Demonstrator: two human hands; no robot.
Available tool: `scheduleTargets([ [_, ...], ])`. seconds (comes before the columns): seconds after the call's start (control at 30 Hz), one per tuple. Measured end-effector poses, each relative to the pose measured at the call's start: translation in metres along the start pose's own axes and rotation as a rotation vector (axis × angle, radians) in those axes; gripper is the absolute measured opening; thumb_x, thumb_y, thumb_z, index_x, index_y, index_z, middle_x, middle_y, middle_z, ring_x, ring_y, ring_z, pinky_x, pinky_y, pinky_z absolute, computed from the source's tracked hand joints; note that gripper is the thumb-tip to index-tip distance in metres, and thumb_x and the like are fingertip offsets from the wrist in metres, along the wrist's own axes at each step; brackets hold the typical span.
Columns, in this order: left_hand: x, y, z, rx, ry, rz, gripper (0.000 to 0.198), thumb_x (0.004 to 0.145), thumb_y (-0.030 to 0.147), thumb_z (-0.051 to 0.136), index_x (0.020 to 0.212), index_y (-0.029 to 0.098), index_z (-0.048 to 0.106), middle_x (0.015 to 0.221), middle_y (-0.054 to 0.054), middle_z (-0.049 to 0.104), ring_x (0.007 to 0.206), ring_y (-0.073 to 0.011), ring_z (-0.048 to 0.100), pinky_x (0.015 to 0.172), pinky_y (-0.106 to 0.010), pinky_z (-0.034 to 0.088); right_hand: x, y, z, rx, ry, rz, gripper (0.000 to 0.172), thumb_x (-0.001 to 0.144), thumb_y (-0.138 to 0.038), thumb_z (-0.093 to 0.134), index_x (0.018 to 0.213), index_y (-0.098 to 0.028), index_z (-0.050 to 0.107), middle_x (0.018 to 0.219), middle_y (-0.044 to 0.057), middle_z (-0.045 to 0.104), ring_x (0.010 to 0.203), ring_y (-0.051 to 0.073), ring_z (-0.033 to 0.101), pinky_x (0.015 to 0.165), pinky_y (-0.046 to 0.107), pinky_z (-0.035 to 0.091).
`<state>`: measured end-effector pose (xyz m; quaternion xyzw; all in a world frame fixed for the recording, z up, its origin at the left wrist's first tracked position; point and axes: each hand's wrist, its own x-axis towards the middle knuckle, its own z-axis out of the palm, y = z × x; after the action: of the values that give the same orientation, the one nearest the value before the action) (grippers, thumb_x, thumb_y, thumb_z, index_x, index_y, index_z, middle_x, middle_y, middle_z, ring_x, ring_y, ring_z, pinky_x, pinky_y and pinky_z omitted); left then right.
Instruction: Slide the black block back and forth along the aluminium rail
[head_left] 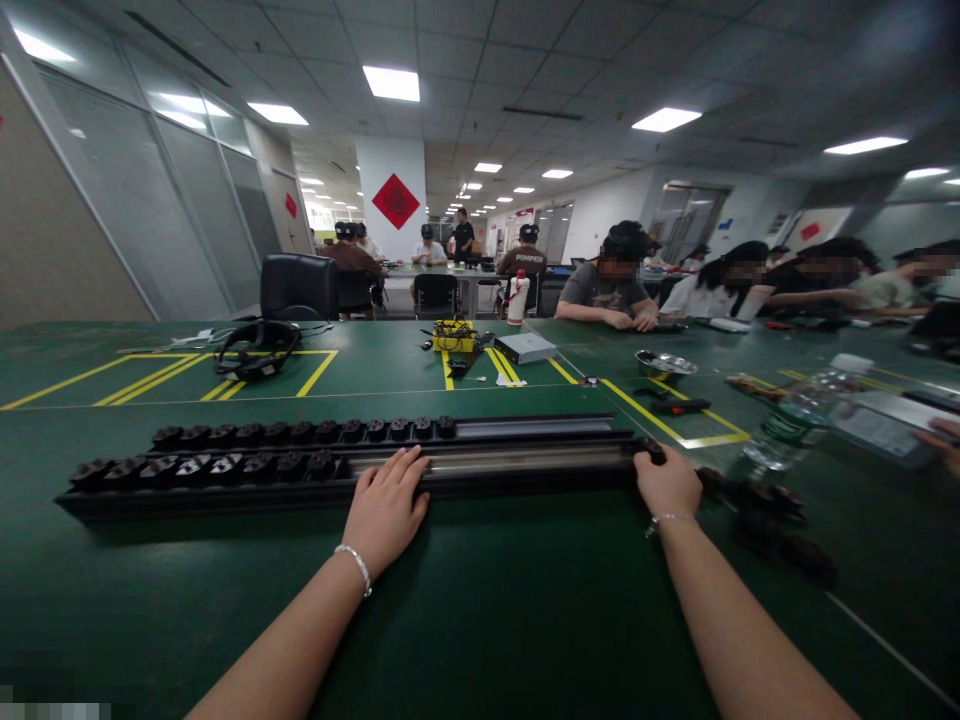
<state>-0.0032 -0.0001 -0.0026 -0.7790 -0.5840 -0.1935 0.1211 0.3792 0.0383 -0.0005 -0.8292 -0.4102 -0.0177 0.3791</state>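
Two long black track rails [487, 464] lie side by side on the green table [525, 620]. Black socket modules [225, 467] line the left part of the near rail, and a second row of socket modules [327, 430] fills the left part of the far one. My left hand [386, 505] rests on the near rail with its fingers stretched across the channel, just right of the last module. At that rail's right end, my right hand [667, 485] is closed around a black socket module [654, 452], partly hidden by the fingers.
Loose black modules [784, 545] lie right of my right hand, near a water bottle [795, 425]. Farther back are a metal bowl [664, 364], a black headset [257, 348], a yellow object [454, 336] and a grey box [525, 347]. People sit across the table.
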Motion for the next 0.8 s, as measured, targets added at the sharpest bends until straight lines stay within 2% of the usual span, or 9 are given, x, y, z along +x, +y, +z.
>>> scheduleTargets([
  [0.4,-0.0004,0.0003,-0.0002,-0.009,-0.003,-0.004,0.041,0.081,0.030,0.041,0.121,0.027,0.046,0.134,0.000,0.043,0.124,-0.0200,0.036,0.095,-0.040,0.031,0.0030,0.0064,0.0053,-0.001,0.054,-0.048,0.040,0.069,-0.032,0.045,0.097,-0.011,0.063,0.090,0.013,0.063,0.084,0.024,0.055,0.076,0.034,0.042],
  [0.8,-0.0006,0.0001,0.0007,-0.005,-0.005,0.000,0.041,0.081,0.031,0.040,0.122,0.027,0.045,0.136,-0.001,0.041,0.124,-0.0202,0.035,0.095,-0.040,0.030,0.0018,0.0011,-0.0022,-0.023,-0.012,0.019,0.041,0.070,-0.035,0.044,0.100,-0.015,0.063,0.094,0.012,0.063,0.087,0.026,0.055,0.077,0.036,0.042],
])
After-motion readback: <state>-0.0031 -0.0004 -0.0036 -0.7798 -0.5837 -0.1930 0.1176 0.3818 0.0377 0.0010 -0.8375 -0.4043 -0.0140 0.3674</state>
